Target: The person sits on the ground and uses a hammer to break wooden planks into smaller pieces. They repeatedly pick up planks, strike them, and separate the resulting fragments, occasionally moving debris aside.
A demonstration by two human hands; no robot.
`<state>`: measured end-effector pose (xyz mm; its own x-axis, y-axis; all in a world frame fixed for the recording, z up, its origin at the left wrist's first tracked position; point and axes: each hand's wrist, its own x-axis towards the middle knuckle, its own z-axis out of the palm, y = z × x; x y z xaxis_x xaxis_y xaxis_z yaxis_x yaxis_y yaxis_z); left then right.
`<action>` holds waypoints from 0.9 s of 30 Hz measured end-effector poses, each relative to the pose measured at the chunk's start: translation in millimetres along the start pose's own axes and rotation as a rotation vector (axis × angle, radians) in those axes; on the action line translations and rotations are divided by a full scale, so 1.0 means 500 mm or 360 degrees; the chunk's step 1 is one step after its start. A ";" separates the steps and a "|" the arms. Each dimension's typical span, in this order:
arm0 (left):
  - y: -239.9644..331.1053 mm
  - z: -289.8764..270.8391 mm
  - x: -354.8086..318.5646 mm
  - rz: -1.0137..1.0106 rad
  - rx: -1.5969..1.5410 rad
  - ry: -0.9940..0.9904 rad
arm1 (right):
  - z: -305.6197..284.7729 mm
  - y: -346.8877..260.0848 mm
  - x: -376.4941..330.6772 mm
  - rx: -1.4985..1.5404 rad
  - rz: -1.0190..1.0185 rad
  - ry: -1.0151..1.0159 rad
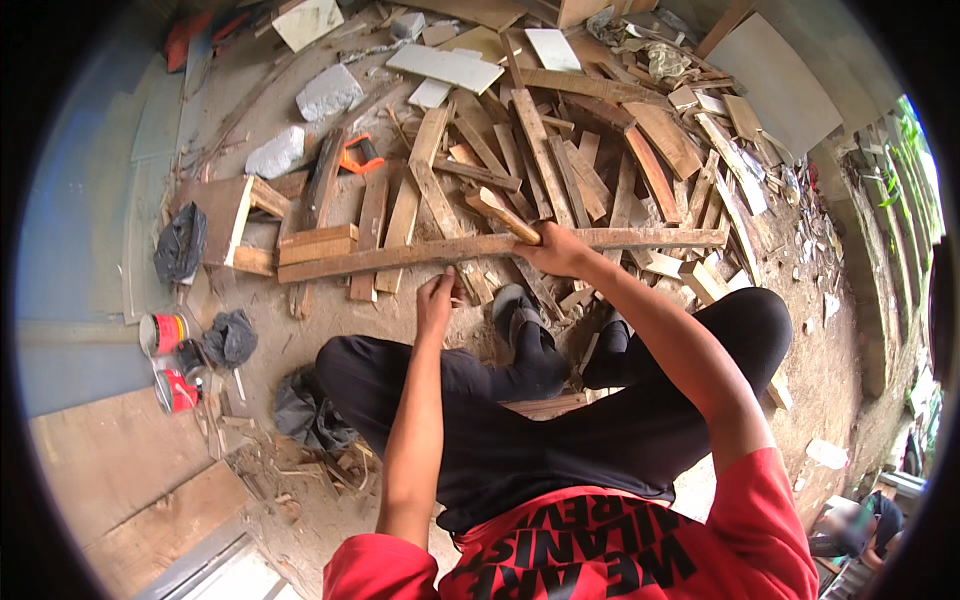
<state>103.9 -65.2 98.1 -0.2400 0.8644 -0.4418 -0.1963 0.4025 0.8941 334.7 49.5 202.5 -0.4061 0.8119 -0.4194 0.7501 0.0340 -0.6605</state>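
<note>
Head view: long wooden batten (420, 252) lies crosswise on the scrap-wood pile (560, 150), just in front of the squatting person's feet. Left hand (435, 300) rests on batten's near edge, fingers loose, not clamped. Right hand (556, 250) closed round a wooden tool handle (503, 217), over batten mid-span. Batten prob. stiff, lightish, rough & splintery; best gripped near mid-length.

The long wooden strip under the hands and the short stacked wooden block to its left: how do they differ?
The long wooden strip is thin and narrow and spans the pile from left to right; the short stacked wooden block is thick and compact. The strip is touched by the left hand and lies under the right hand, which grips a wooden handle; no hand touches the block. Both are bare, light brown wood lying among scraps.
</note>
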 end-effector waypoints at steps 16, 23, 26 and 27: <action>-0.056 -0.028 0.334 0.1071 0.1693 0.0956 | 0.134 0.087 0.195 0.0054 -0.0370 -0.0036; -0.019 0.027 0.333 0.0576 0.1846 0.1055 | -0.012 0.148 0.179 0.0547 -0.0194 0.0000; -0.026 0.001 0.336 0.0566 0.1970 0.1124 | 0.000 0.100 0.174 0.0326 -0.0195 -0.0108; -0.030 0.000 0.338 0.0602 0.1916 0.1153 | 0.016 0.082 0.179 0.0345 -0.0315 -0.0107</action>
<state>66.1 74.9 10.2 -0.5843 0.7823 0.2159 0.7992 0.5084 0.3207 324.7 118.9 132.9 -0.5725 0.7611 -0.3049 0.5269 0.0566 -0.8480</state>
